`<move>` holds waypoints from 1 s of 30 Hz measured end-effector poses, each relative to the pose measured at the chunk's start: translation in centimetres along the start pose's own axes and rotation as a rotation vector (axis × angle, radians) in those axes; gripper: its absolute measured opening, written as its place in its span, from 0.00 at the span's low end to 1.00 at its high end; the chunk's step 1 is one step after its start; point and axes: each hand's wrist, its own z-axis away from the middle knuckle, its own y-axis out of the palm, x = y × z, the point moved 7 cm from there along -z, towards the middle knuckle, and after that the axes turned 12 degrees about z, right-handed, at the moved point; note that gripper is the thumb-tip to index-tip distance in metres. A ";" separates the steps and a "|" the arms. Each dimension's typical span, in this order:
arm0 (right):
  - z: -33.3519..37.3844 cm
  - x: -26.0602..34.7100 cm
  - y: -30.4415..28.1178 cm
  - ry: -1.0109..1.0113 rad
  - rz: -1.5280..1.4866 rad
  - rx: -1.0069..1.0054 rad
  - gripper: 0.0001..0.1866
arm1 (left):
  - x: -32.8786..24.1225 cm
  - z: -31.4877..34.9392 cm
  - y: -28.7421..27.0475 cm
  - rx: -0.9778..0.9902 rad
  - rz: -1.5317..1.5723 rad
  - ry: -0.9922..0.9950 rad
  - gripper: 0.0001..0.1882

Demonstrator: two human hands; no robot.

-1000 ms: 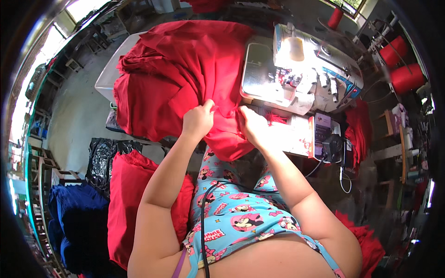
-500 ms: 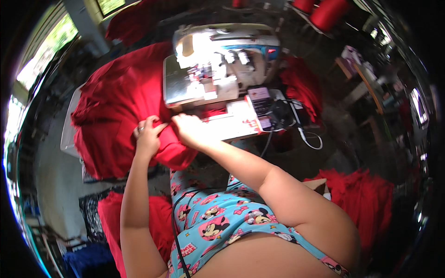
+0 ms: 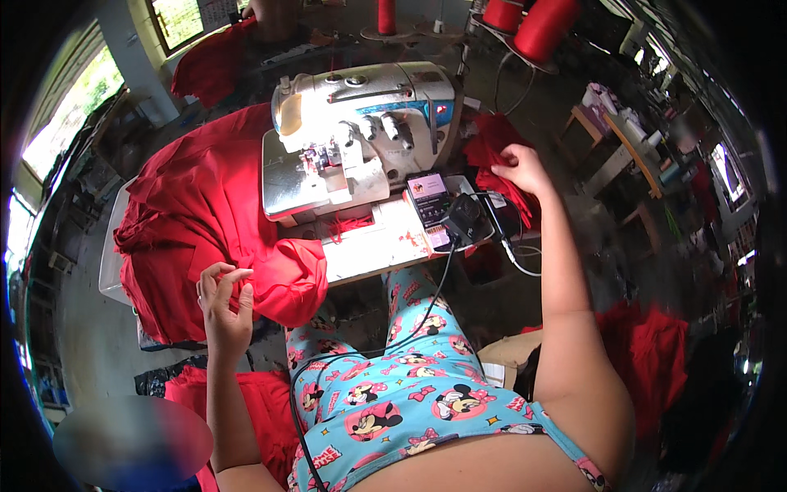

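A white overlock sewing machine (image 3: 369, 123) with a blue stripe stands on the table before me, its metal plate shining under a lamp. Left of it, a big heap of red fabric (image 3: 188, 213) spills over the table's near edge. My left hand (image 3: 225, 307) is beside this heap's front fold, palm turned up and fingers apart, holding nothing. Out to the right of the machine, my right hand (image 3: 525, 170) is at a smaller pile of red cloth (image 3: 490, 146). Its thumb and fingers are spread over the pile's edge, with nothing visibly gripped.
A phone (image 3: 428, 205), a black device (image 3: 467, 217) and cables lie on the table's right end. Red thread cones (image 3: 548, 29) stand at the back right. More red fabric (image 3: 648, 344) lies at my right. A white tub (image 3: 115, 246) is under the left heap.
Both hands have come off the red fabric at the table's front edge. My right hand has swung right to the small pile; my left has drawn back slightly and opened.
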 end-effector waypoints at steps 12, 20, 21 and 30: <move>-1.1 0.4 0.8 0.025 -0.213 -0.011 0.07 | -1.7 0.6 0.3 0.034 0.043 -0.034 0.05; -0.6 -1.6 -6.0 0.529 0.127 -0.543 0.09 | -1.9 0.9 0.7 0.112 0.169 -0.003 0.05; -0.5 1.4 -9.2 0.319 0.097 -0.681 0.09 | -2.1 0.8 0.9 0.138 0.243 -0.026 0.05; 7.3 32.3 -9.9 -0.713 -0.618 0.106 0.09 | -12.4 -2.7 3.2 0.044 0.235 0.363 0.32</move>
